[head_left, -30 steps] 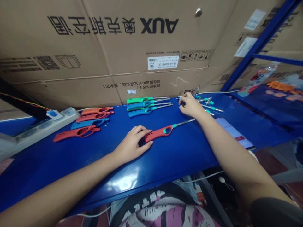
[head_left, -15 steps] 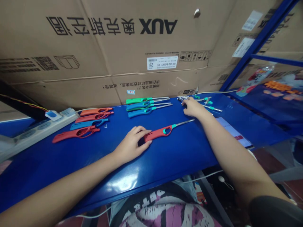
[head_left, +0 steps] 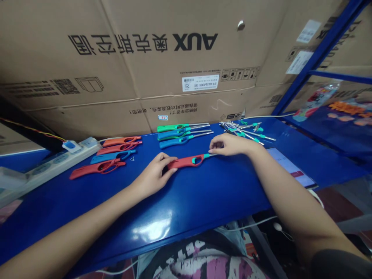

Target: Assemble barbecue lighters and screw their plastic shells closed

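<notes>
My left hand [head_left: 155, 172] grips the rear end of a red long-nosed lighter [head_left: 183, 161] between thumb and fingers. The lighter has a green trigger and a green collar, and points to the right over the blue table. My right hand [head_left: 229, 144] is at its metal tube, just past the collar, with fingertips pinched together. It hides most of the tube, and I cannot make out what the fingertips hold. Behind my right hand lies a loose pile of metal tubes with green collars [head_left: 247, 131].
Green and blue lighters with tubes [head_left: 174, 137] lie at the back. Orange, red and blue handles without tubes [head_left: 110, 155] lie at left beside a white power strip [head_left: 55, 162]. A lit phone [head_left: 290, 166] is at right. Cardboard [head_left: 145, 77] walls off the back.
My right hand has come from the tube pile toward me and left, to the red lighter's tube. My left hand still holds the handle. The view has shifted slightly.
</notes>
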Action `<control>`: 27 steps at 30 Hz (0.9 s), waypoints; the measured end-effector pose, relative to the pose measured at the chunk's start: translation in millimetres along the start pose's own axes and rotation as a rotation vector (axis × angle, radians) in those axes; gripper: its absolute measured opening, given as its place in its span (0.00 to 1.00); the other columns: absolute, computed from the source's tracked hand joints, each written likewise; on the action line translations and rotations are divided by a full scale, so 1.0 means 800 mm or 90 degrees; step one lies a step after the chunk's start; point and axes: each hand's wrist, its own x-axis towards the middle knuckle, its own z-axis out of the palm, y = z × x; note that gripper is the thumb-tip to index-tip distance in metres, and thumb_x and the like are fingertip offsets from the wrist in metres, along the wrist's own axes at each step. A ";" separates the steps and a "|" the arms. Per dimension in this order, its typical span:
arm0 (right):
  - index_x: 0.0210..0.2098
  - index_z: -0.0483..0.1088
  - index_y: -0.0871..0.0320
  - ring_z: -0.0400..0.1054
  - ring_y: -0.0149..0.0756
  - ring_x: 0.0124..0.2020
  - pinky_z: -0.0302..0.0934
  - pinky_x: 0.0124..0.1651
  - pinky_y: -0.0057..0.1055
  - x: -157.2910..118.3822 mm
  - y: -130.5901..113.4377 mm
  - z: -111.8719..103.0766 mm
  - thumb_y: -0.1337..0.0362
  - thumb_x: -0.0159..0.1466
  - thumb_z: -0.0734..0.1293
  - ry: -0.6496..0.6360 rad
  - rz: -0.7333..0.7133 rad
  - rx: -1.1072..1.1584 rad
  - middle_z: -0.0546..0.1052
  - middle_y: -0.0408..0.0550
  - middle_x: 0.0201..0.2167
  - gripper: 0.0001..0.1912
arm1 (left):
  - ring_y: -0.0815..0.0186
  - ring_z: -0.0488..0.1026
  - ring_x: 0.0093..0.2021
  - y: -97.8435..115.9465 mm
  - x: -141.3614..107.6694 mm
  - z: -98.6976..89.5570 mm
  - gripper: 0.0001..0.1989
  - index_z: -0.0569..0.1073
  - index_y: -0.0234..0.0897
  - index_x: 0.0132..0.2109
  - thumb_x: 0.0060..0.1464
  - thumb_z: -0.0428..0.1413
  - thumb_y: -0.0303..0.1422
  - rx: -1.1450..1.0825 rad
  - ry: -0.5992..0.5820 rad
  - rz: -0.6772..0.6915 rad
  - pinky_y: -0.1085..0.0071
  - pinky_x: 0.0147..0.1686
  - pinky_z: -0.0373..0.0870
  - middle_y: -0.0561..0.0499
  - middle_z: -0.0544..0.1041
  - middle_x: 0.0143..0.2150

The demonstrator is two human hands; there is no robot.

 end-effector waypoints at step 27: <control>0.40 0.76 0.54 0.71 0.48 0.45 0.66 0.50 0.46 0.060 0.043 0.064 0.61 0.67 0.64 0.464 0.045 -0.097 0.75 0.54 0.41 0.09 | 0.55 0.74 0.54 -0.085 0.057 -0.018 0.17 0.76 0.37 0.54 0.63 0.53 0.39 0.071 0.209 -0.024 0.55 0.59 0.70 0.44 0.77 0.50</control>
